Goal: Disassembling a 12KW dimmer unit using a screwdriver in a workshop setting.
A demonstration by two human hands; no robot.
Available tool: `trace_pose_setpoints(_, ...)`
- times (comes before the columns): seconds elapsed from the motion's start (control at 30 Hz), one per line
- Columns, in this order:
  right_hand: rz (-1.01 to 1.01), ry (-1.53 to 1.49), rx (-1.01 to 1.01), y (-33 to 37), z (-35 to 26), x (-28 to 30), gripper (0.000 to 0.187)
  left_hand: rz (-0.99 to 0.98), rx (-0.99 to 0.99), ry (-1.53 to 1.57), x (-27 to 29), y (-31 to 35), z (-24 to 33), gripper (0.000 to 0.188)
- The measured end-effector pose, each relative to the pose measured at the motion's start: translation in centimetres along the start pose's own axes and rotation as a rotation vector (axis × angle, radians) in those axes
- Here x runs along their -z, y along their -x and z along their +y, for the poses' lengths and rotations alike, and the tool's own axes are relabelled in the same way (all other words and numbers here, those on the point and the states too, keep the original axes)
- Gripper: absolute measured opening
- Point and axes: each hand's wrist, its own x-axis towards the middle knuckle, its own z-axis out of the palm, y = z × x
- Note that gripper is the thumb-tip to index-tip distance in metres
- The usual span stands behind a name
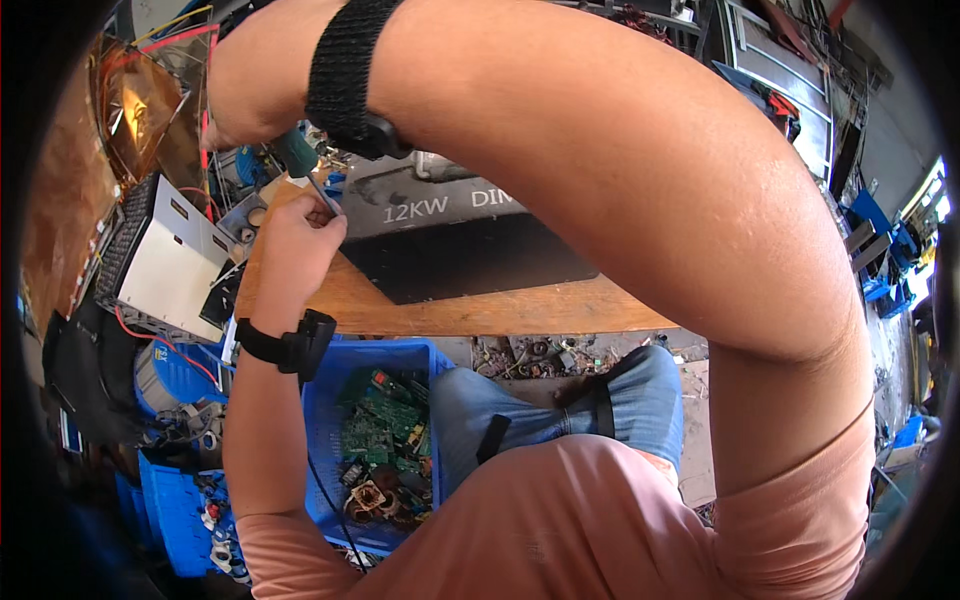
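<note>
Seen from above, the right hand [245, 100] grips a green-handled screwdriver [305, 165], its tip meeting the left hand [300, 235] over a wooden bench [480, 310]. Below the bench sits a blue crate [320, 400] of green circuit boards [385, 430].

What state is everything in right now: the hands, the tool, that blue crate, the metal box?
Left hand: closed, pinching something small at the bench edge.
Right hand: gripping the screwdriver.
Screwdriver: held, tip down at the left hand.
Blue crate: open, part full of circuit boards.
Metal box: tilted, beside the bench.
</note>
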Motion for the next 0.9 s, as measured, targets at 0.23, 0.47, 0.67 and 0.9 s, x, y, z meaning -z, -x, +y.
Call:
trace_pose_setpoints(0.23,0.122,0.065,0.044,-2.5,0.8,-2.1,0.029,-0.027,0.011,0.013,0.0,0.1,0.3,0.014)
trace_pose_setpoints(0.47,0.253,-0.067,-0.028,-3.4,1.6,-3.9,0.03,-0.022,0.003,-0.01,0.2,0.0,-0.1,0.016)
trace_pose_setpoints(0.67,0.371,-0.173,-0.084,-6.5,2.0,-5.4,0.031,-0.01,0.023,-0.091,0.2,0.0,0.1,0.016)
trace_pose_setpoints(0.9,0.507,-0.325,-0.132,-17.7,1.9,-7.7,0.033,0.055,0.037,-0.158,1.9,1.6,-1.8,0.016)
